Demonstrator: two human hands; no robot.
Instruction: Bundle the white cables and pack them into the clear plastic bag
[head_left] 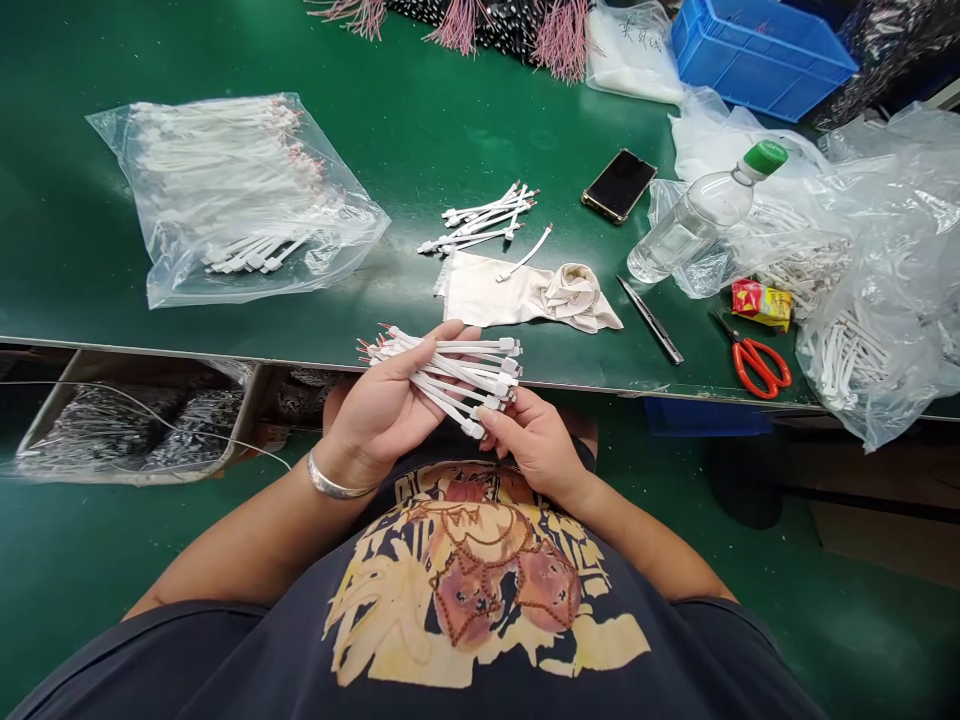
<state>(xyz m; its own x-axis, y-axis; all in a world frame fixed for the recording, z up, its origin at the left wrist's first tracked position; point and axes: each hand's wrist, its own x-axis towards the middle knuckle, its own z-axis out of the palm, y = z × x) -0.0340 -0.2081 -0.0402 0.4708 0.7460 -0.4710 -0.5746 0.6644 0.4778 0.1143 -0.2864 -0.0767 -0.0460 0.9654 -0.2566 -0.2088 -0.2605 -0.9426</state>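
A bundle of short white cables lies fanned across my left hand, whose thumb presses on it from above. The cables' white plugs point right, and their bare reddish wire ends stick out to the left. With thumb and fingers, my right hand pinches the plug end of one cable at the lower right of the bundle. Just beyond the hands, a cream cloth lies near the table's front edge with a single cable across it. Behind it is a small loose pile of the same cables.
At left on the green table lies a clear bag of cables. To the right are a phone, a bottle, a utility knife, red-handled scissors and more bagged cables. A blue bin stands behind.
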